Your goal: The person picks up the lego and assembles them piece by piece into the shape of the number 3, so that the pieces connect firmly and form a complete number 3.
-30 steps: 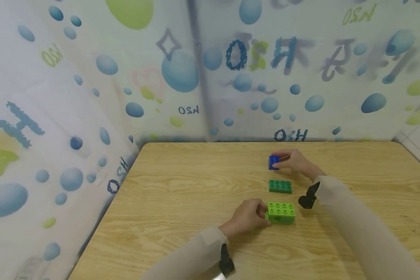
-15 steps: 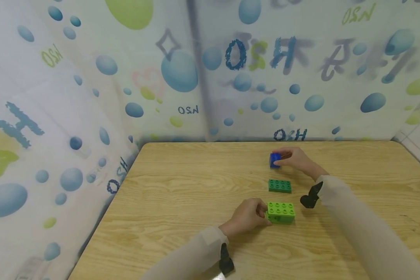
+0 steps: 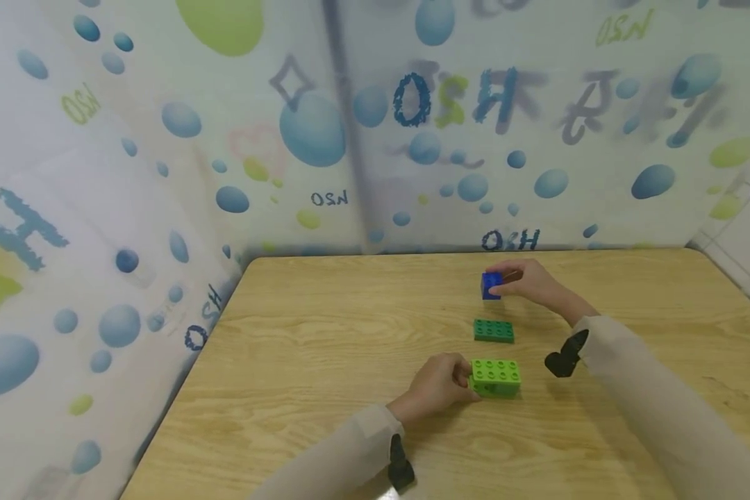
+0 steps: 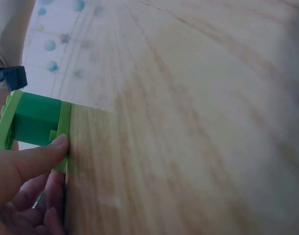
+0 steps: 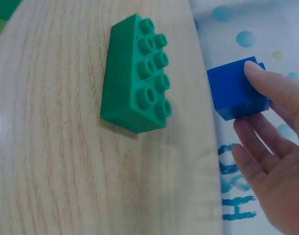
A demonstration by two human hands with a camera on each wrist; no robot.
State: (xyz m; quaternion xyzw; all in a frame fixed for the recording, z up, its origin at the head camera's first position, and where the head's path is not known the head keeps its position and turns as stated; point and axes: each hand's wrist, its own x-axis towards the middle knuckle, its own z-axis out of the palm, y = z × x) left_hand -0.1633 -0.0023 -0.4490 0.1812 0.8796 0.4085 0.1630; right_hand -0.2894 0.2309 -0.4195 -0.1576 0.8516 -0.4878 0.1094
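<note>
My left hand (image 3: 439,384) pinches the lime-green bottom piece of a brick stack (image 3: 496,378) standing on the table, its thumb on the near end. In the left wrist view the stack (image 4: 39,117) shows a dark green middle between lime-green layers. My right hand (image 3: 533,283) holds a small blue toy brick (image 3: 491,285) between thumb and fingers near the table's far edge. In the right wrist view that blue brick (image 5: 237,88) appears lifted off the tabletop. A dark green studded brick (image 3: 493,331) lies studs up between the two hands, touched by neither.
The wooden table (image 3: 325,333) ends at a patterned wall covering (image 3: 387,139) behind it, and another such wall rises along the left. Dark cameras (image 3: 565,353) are strapped at both wrists.
My right hand has moved slightly up and away in the head view with the blue brick. The left hand keeps its grip on the stack. The head view has shifted a little.
</note>
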